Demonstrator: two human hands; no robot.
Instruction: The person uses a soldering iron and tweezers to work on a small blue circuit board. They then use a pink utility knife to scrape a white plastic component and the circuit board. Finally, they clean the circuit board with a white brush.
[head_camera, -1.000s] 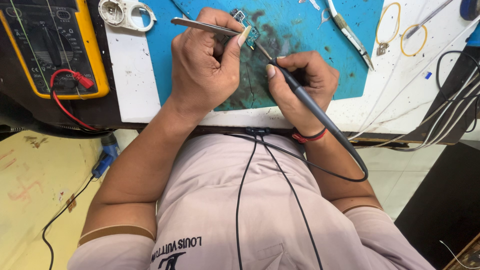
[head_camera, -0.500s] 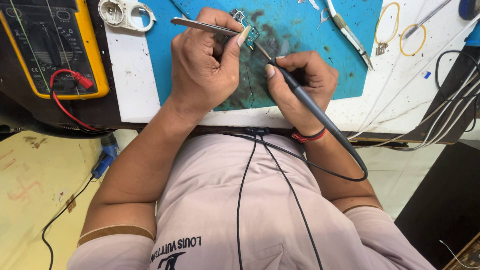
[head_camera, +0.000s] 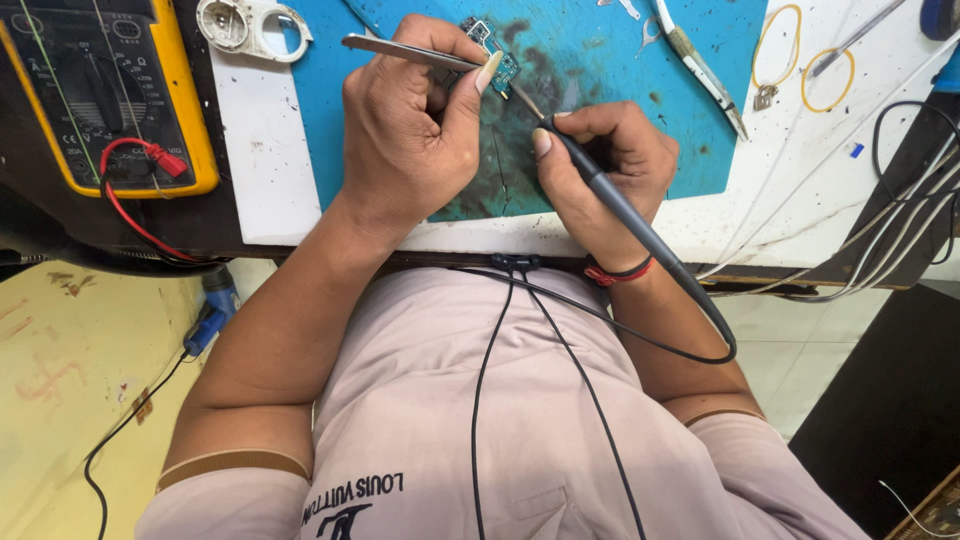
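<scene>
Left hand grips tweezers, right hand soldering iron

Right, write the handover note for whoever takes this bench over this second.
Left hand: fingers closed on the tweezers, tips at the small circuit board.
Right hand: grips the dark pen-shaped tool like a pencil, tip down at the board's near edge, with its cable looping back past the wrist.
The board lies on the stained blue mat. The yellow multimeter is far left and the cutters are to the right on the mat.
Done: board pinned and tool tip at it.
Left: I cannot tell how far the joint work has got, so inspect the board before continuing.
</scene>
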